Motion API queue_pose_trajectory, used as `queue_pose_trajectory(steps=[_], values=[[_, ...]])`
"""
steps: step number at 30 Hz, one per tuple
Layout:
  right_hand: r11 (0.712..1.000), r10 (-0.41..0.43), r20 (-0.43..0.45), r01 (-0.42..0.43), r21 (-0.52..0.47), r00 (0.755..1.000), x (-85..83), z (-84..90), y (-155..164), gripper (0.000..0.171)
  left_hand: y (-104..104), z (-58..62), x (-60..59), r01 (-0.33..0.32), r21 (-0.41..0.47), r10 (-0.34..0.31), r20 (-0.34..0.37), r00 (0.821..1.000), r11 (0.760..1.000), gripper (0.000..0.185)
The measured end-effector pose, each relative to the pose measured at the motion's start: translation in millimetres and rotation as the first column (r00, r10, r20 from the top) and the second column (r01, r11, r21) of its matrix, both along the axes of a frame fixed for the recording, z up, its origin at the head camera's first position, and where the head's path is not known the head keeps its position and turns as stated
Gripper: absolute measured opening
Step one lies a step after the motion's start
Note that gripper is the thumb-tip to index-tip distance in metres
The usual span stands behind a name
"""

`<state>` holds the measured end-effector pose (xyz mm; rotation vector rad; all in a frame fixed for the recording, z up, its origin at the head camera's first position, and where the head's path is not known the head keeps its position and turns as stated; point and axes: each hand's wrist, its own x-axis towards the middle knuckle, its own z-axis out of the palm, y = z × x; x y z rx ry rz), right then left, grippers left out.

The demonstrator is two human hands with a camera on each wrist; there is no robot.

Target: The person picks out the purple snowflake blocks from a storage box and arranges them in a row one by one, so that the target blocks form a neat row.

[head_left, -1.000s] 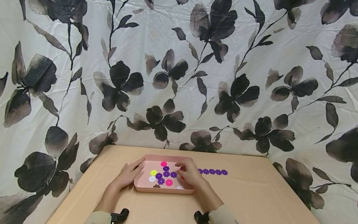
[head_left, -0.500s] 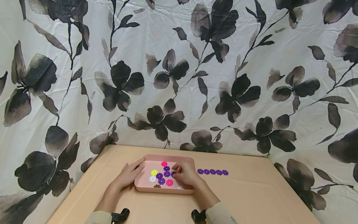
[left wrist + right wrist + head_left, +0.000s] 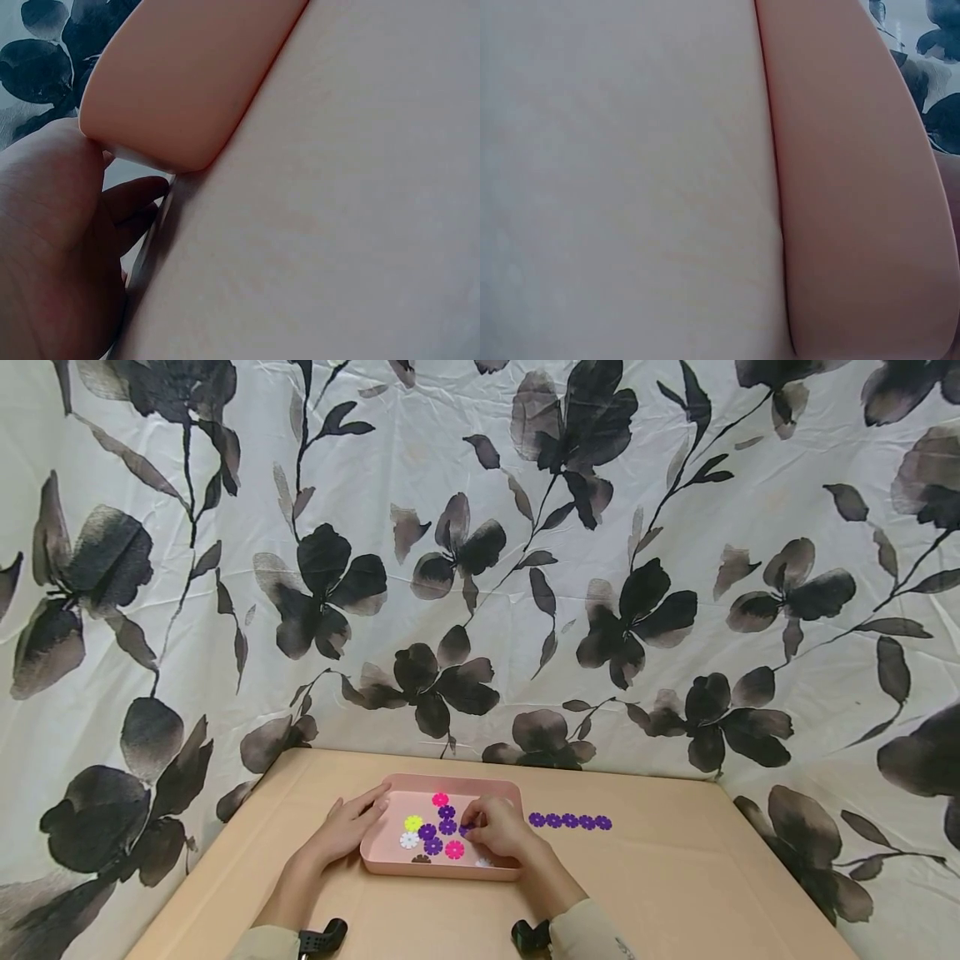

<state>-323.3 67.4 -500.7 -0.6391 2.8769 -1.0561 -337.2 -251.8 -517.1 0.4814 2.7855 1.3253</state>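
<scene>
Two hands at one shallow pink plastic tray [image 3: 390, 860] on the tan table [image 3: 675, 893].

I count in the tray three purple flower-shaped plastic discs [image 3: 433, 837], two hot-pink ones [image 3: 454, 850], one yellow [image 3: 413, 822], one white [image 3: 408, 840]; five more purple discs [image 3: 570, 820] lie in a row at the tray's 3 o'clock. My left hand [image 3: 347, 828] rests with straight fingers on the tray's 9 o'clock rim. My right hand [image 3: 501, 832] curls over the discs; I cannot tell whether it pinches one, and it hides more pieces. Both wrist views show only tray wall and table.
</scene>
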Motion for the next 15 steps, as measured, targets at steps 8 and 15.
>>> queue_pose_trajectory(steps=[8,15], values=[[0.998,-0.01,0.018,0.011,-0.061,1.0,3.6,3.5,0.8,0.014,-0.2,-1.0,-1.6,-0.001,-0.003,0.001,-0.001,1.0,1.0,0.056],[0.994,0.001,0.007,0.0,-0.109,1.0,1.9,1.7,3.3,0.014,-0.6,-1.0,-2.5,0.003,-0.013,-0.003,-0.006,1.0,1.0,0.057]])
